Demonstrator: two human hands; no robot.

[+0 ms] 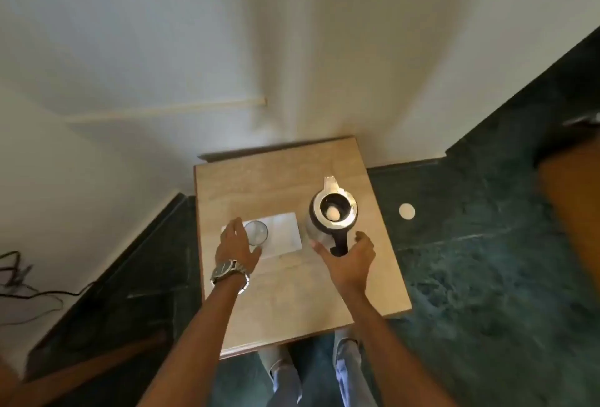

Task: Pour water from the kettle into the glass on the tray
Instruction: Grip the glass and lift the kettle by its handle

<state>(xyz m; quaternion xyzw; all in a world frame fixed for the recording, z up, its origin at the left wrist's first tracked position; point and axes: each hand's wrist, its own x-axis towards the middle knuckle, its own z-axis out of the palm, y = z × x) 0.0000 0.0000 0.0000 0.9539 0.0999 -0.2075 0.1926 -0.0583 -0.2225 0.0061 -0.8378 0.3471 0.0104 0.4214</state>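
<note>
Fingers [360, 237] of the right hand [349, 260] were spread apart and curved, the thumb on the left of the black handle [339, 242] and the other fingers on its right; whether any of them touched the handle could not be told. That handle stuck out from the near side of the kettle [332, 211], which stood upright toward the right of the tan surface [259, 185], its lid open, its steel rim showing, and its spout pointing toward the far wall. Something pale and round showed inside the opening.

Over on the left, the left hand [235, 242] lay with its fingers loosely extended and slightly parted along the left side of the glass [256, 234], closed on nothing, and contact with the glass could not be made out. A metal watch [230, 273] sat on that wrist. The clear glass stood upright at the left end of the white tray [285, 234], which lay flat just beside the kettle, on its left.

Beyond the surface's right edge, a small white disc [406, 211] lay on the dark green floor [487, 244]. Dark cables [19, 276] trailed at the far left.
</note>
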